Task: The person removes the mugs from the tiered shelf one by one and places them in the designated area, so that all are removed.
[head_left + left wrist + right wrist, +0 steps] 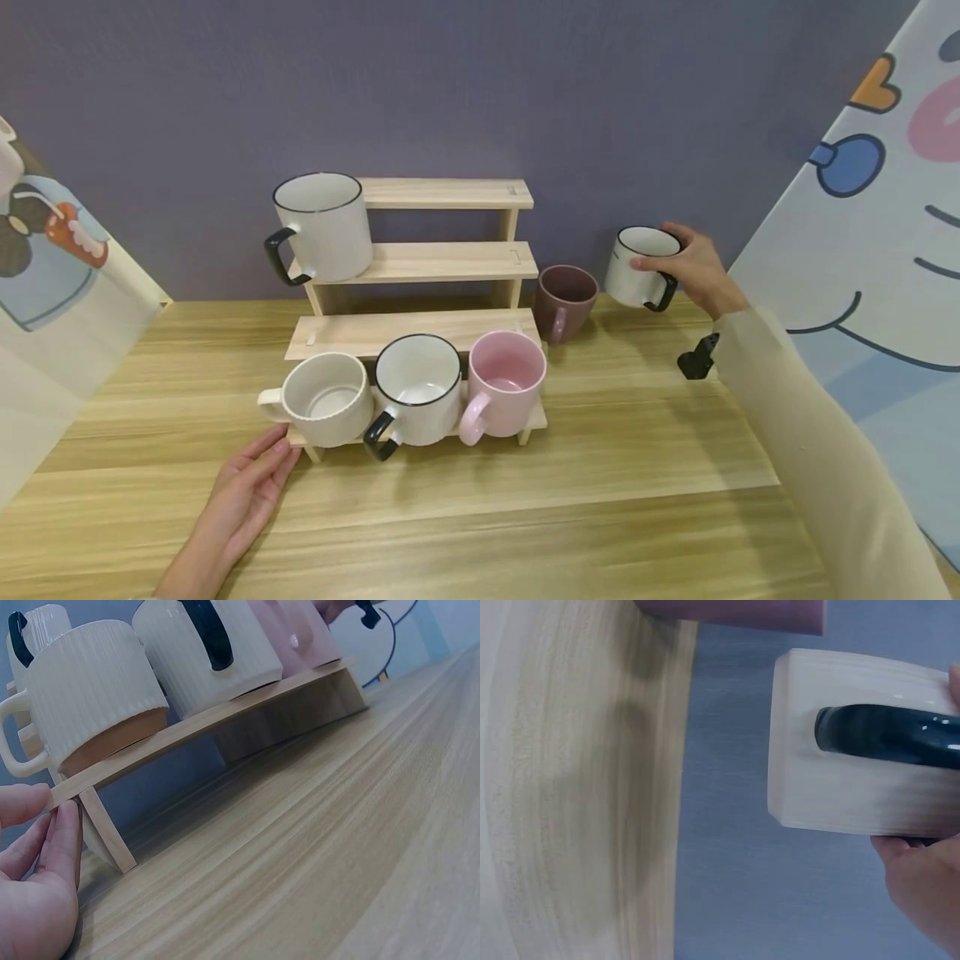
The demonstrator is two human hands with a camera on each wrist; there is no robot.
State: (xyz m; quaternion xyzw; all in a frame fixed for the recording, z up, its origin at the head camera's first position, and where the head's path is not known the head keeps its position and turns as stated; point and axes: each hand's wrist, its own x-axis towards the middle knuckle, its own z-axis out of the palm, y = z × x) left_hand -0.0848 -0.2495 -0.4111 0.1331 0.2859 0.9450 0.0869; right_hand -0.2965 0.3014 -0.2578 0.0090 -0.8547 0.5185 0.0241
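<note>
My right hand (693, 267) grips a white mug (630, 271) with a black rim and black handle by its upper part. In the right wrist view, the mug's base shows apart from the wooden tabletop (592, 825). My left hand (247, 492) pinches the front left corner of a stepped wooden rack (450, 260), thumb (26, 804) at the board's edge and fingers beneath it. On the rack's lowest step stand a cream mug (330, 417), a white black-rimmed mug (427, 417) and a pink mug (510, 400). A larger white mug (333, 242) stands higher up, at the left.
A dark mauve mug (567, 312) stands on the table right of the rack, beside the held mug. Behind is a blue-grey wall (450, 92). Printed panels (877, 275) flank the table. A small black object (697, 358) shows by the right sleeve.
</note>
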